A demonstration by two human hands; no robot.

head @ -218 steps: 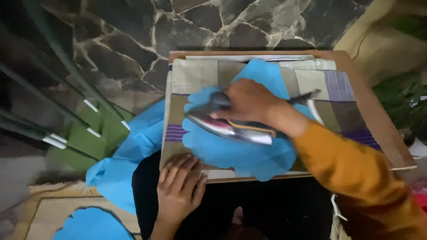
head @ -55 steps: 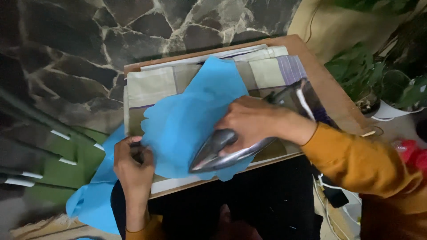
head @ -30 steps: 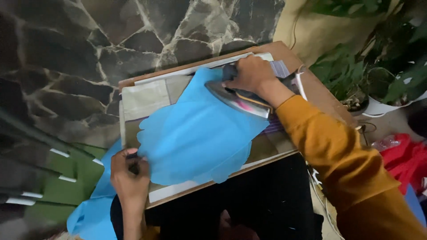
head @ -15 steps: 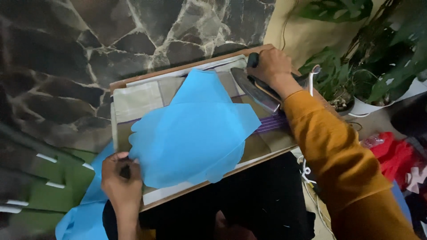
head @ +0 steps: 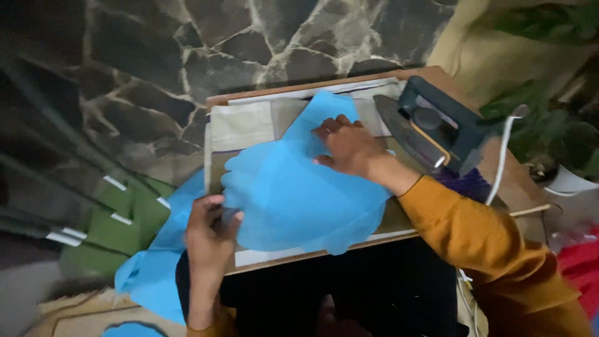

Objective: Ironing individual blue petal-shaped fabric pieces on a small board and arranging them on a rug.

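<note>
A bright blue piece of cloth point(head: 293, 190) lies spread on a padded wooden ironing board point(head: 249, 128). My left hand point(head: 209, 231) pinches the cloth's near left edge at the board's front. My right hand point(head: 346, 145) rests flat on the cloth's upper right part, fingers spread. A dark electric iron point(head: 430, 131) stands on its heel at the board's right end, apart from my right hand, with its white cord point(head: 499, 162) hanging down.
More blue cloth point(head: 153, 262) hangs off the board's left side toward the floor. A dark stone wall point(head: 187, 50) lies beyond the board. Green plants point(head: 549, 118) and a white pot point(head: 571, 181) stand at the right. Red fabric point(head: 580, 268) lies at the lower right.
My right hand set the iron on its heel at the board's right end, let go, and moved onto the blue cloth. My left hand stayed gripping the cloth's left edge.
</note>
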